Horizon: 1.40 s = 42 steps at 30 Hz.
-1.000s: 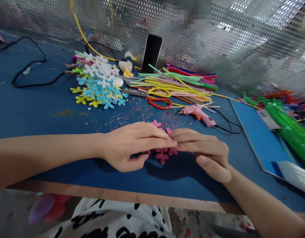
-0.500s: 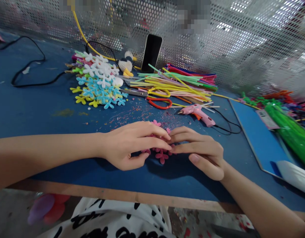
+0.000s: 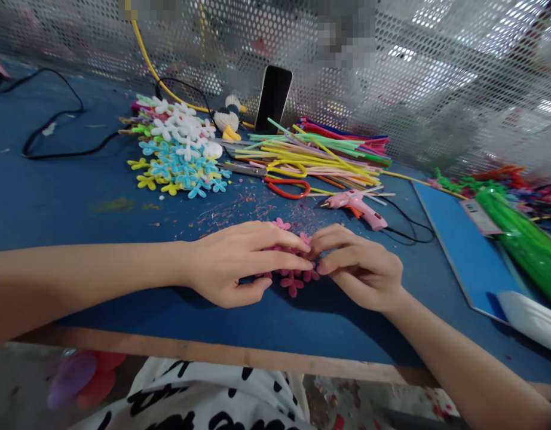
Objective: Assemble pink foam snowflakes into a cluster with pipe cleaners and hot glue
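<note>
Small pink fuzzy flowers [image 3: 292, 285], shaped like bent pipe cleaners, lie in a cluster on the blue table between my hands. My left hand [image 3: 239, 260] rests palm down over their left part, fingers stretched out, hiding several of them. From the other side my right hand [image 3: 367, 269] meets the cluster, its thumb and forefinger pinched at the edge of a pink flower. Its other fingers are curled, and the tips of both hands nearly touch.
Beyond my hands lie a pink glue gun [image 3: 358, 208], scissors [image 3: 287, 188] and loose pipe cleaners [image 3: 320, 152]. White, blue and yellow flowers [image 3: 181, 149] are heaped at left. A phone [image 3: 274, 98] leans against the mesh. A blue board [image 3: 464, 245] and green bundle [image 3: 526, 239] lie right.
My right hand's fingers have curled in from a stretched pose, and the thumb has come up to the forefinger by the pink flowers. My left hand has hardly moved.
</note>
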Tool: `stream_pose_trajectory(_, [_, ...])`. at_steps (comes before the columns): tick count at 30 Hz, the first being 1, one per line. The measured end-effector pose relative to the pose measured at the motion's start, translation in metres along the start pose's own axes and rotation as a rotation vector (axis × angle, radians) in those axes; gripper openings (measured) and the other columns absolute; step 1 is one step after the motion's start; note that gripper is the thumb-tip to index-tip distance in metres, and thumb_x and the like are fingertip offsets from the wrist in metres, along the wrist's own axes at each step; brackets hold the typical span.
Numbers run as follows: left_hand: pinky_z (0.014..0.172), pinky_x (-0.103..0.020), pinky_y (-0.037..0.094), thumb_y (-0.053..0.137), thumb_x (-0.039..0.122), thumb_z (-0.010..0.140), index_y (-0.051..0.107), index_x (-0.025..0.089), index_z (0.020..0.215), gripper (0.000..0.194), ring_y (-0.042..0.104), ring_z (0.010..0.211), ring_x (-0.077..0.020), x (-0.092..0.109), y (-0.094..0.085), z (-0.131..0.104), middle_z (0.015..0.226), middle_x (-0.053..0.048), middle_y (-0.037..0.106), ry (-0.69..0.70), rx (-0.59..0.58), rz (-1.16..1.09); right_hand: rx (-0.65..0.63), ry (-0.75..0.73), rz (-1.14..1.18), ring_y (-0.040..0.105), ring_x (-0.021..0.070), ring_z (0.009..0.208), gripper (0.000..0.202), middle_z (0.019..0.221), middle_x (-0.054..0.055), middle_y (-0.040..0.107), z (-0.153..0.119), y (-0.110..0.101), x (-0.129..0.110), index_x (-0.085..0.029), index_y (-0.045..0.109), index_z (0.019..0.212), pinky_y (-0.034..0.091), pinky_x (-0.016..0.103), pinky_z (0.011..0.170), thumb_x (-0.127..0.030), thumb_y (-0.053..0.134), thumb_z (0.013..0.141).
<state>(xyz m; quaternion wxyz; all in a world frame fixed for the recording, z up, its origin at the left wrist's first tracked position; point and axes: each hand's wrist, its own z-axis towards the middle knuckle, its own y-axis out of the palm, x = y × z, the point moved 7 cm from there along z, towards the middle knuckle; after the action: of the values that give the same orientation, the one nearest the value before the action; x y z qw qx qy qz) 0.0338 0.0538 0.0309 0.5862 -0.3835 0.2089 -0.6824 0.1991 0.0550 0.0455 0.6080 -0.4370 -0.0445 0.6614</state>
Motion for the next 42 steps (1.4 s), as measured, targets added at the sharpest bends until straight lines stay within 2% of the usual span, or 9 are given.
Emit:
stream_pose_trajectory(6, [0.106,-0.04,0.05,0.053,0.009,0.085,0.054,0.017,0.137,0.053,0.06,0.124,-0.0246,0.0,0.002,0.0,0.136,-0.016,0.062,-0.001,-0.014,0.0,0.064,0.048,0.107,0.067,0.023,0.086,0.029,0.095,0.007,0.071,-0.004,-0.005,0.004,-0.023,0.062,0.096,0.055,0.046,0.08,-0.001,0.061,0.078])
stream_pose_trajectory(13, [0.109,-0.039,0.048,0.052,0.007,0.084,0.051,0.021,0.142,0.059,0.058,0.127,-0.024,0.001,0.002,-0.001,0.137,-0.014,0.061,0.008,-0.027,0.009,0.047,0.005,0.124,0.067,0.0228,0.08,0.027,0.082,0.005,0.069,-0.003,-0.003,0.003,-0.023,0.06,0.098,0.054,0.048,0.081,-0.003,0.059,0.08])
stream_pose_trajectory(18, [0.106,-0.04,0.049,0.053,0.009,0.084,0.049,0.021,0.143,0.061,0.059,0.122,-0.0248,0.0,0.004,-0.002,0.136,-0.014,0.061,-0.01,-0.046,0.076,0.043,-0.025,0.093,0.067,0.0219,0.08,0.03,0.081,0.004,0.067,-0.001,-0.002,-0.001,-0.023,0.059,0.1,0.055,0.047,0.079,0.0,0.055,0.082])
stream_pose_trajectory(22, [0.103,-0.043,0.05,0.056,0.013,0.084,0.05,0.024,0.142,0.059,0.06,0.118,-0.0266,-0.002,0.007,-0.003,0.135,-0.014,0.06,-0.021,-0.05,0.155,0.015,-0.057,-0.041,0.065,0.0219,0.084,0.035,0.089,0.007,0.067,0.001,0.002,-0.009,-0.023,0.062,0.11,0.056,0.044,0.078,-0.002,0.057,0.081])
stream_pose_trajectory(28, [0.099,-0.046,0.05,0.058,0.019,0.085,0.06,0.021,0.128,0.044,0.057,0.118,-0.0298,-0.001,0.012,-0.002,0.134,-0.015,0.058,-0.041,-0.105,0.249,-0.063,-0.145,-0.355,0.063,0.0235,0.094,0.041,0.098,0.01,0.066,0.001,0.015,-0.018,-0.019,0.064,0.118,0.056,0.043,0.084,-0.003,0.064,0.08])
stream_pose_trajectory(37, [0.1,-0.045,0.05,0.058,0.02,0.087,0.066,0.02,0.113,0.027,0.057,0.119,-0.0288,-0.002,0.014,-0.002,0.136,-0.015,0.058,-0.054,-0.117,0.225,-0.137,-0.191,-0.479,0.061,0.0226,0.091,0.036,0.093,0.008,0.066,0.002,0.023,-0.022,-0.02,0.067,0.123,0.054,0.041,0.082,-0.011,0.054,0.09])
stream_pose_trajectory(42, [0.1,-0.045,0.051,0.058,0.02,0.086,0.067,0.019,0.113,0.028,0.058,0.119,-0.0291,-0.002,0.014,-0.001,0.135,-0.016,0.058,-0.053,-0.126,0.216,-0.145,-0.217,-0.515,0.061,0.0223,0.088,0.033,0.09,0.007,0.066,0.002,0.026,-0.023,-0.02,0.067,0.12,0.054,0.041,0.08,-0.011,0.054,0.09])
